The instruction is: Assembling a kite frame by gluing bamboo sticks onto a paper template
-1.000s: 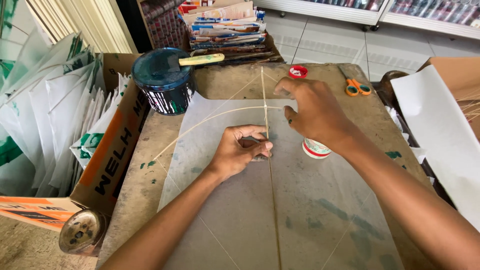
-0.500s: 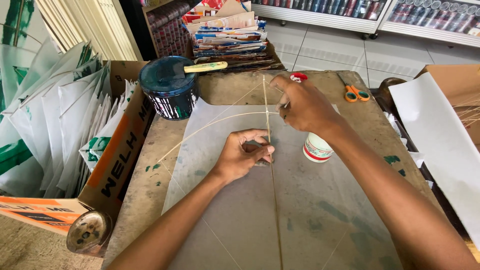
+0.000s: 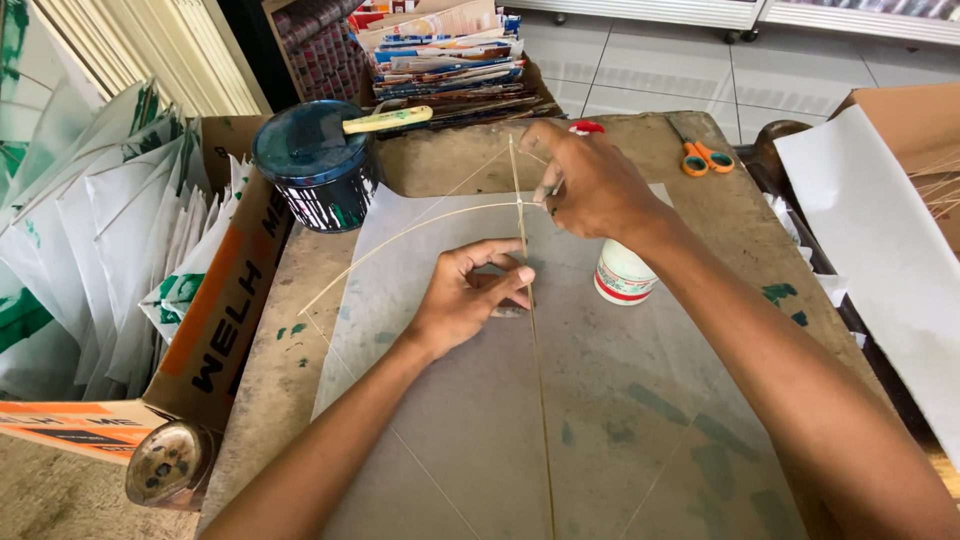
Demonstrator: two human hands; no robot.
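Note:
A sheet of translucent paper (image 3: pixel 620 400) lies flat on the worn table (image 3: pixel 450 170). A thin straight stick (image 3: pixel 540 400) runs down its middle, and a bowed stick (image 3: pixel 400 240) crosses it near the top. My left hand (image 3: pixel 470 295) rests on the sheet, thumb and fingers curled against the straight stick and pinning it down. Higher up, my right hand (image 3: pixel 590 185) pinches the spot where the two sticks cross. A small white bottle with a red band (image 3: pixel 622 275) stands just below my right wrist.
At the back left a dark blue paint can (image 3: pixel 315 165) carries a brush (image 3: pixel 385 120) on its lid. Orange scissors (image 3: pixel 705 155) and a red cap (image 3: pixel 585 127) lie at the far edge. A cardboard box (image 3: pixel 225 300) of white kites (image 3: pixel 120 220) stands left, white paper (image 3: pixel 880 260) right.
My right hand has slid a little up and left to the stick crossing. My left hand stays on the straight stick, its fingers slightly looser. The view has tilted closer.

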